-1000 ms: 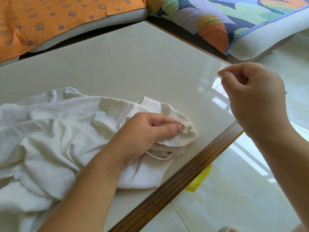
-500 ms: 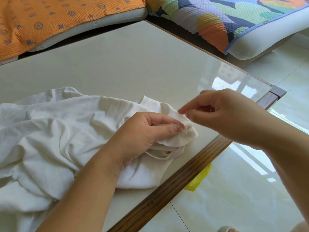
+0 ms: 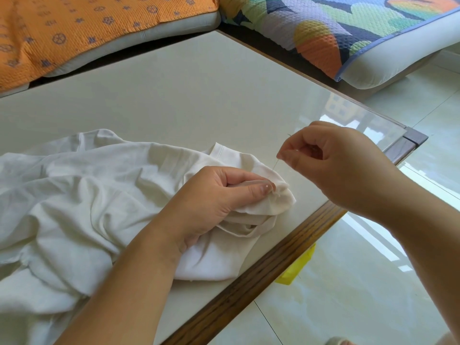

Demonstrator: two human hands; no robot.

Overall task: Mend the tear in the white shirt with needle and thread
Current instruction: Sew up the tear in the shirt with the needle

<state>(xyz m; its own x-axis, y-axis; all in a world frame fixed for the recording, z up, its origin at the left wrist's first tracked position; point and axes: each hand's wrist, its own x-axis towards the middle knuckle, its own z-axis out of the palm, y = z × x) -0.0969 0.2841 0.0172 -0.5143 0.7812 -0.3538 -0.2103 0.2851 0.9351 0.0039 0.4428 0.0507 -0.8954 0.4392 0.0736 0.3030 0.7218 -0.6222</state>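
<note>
The white shirt (image 3: 74,195) lies crumpled on the left half of the table (image 3: 174,95). My left hand (image 3: 211,202) grips a bunched fold of it near the table's right edge, thumb pressed on top of the cloth. My right hand (image 3: 343,165) hovers just right of and above that fold, thumb and forefinger pinching a thin needle (image 3: 288,136) whose tip sticks up past the fingers. A fine thread (image 3: 275,165) runs from the pinch down to the fold. The tear itself is hidden under my left thumb and the folds.
The table has a wooden front edge (image 3: 273,265) and a corner (image 3: 413,140) at the right. An orange cushion (image 3: 74,28) and a multicoloured cushion (image 3: 348,28) lie behind it. A yellow object (image 3: 296,270) sits on the tiled floor under the edge.
My right hand came down from high at the right to the fold, then drew back a little up and right with the needle. My left hand and the shirt stayed put.
</note>
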